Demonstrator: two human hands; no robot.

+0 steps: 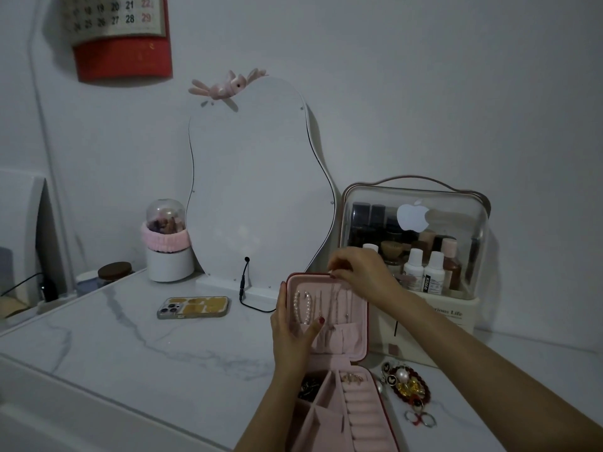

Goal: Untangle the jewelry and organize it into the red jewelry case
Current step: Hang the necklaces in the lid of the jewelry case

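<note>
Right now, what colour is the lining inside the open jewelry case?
Pale pink lining, seen in the head view; the case's outer edge is red.

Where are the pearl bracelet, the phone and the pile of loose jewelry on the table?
pearl bracelet [302, 306]: head view, on its beads hanging in the case lid.
phone [193, 306]: head view, middle of its back.
loose jewelry [407, 384]: head view, on the gold piece inside the red beaded ring.

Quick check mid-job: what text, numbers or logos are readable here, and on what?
"20 21 22", "27 28 29": wall calendar; other dates blurred.
"Kitolo" (roughly): white bottle; fine print unreadable.
"...rinus Life": organizer base, partly hidden behind an arm.
Apple logo sticker: organizer lid.
</note>
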